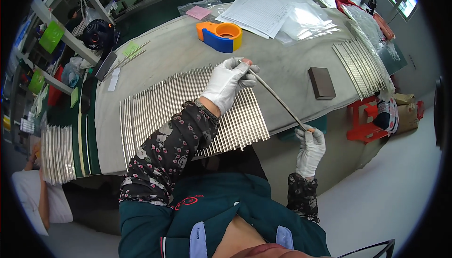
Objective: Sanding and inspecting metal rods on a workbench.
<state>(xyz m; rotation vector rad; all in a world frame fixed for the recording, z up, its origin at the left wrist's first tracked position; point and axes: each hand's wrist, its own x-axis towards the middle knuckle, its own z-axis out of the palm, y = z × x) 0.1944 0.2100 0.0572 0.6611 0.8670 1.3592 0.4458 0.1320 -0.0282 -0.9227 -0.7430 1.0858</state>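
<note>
A thin metal rod (278,98) slants between my two white-gloved hands, off the table surface. My left hand (229,80) pinches its upper end; the thumb tip is bare where the glove stops. At the lower end, past the table's front edge, my right hand (310,150) grips it between thumb and fingers. Beneath my left hand and forearm lies a wide row of similar metal rods (160,105), side by side on the grey cloth-covered table (285,65). My left arm hides part of that row.
A blue and orange tape dispenser (220,37) stands behind the rods. A dark brown block (322,83) sits to the right, short of another rod group (360,67). Papers (256,14) and plastic bags lie at the back. A red stool (360,121) stands right; a co-worker's white sleeve (30,192) shows left.
</note>
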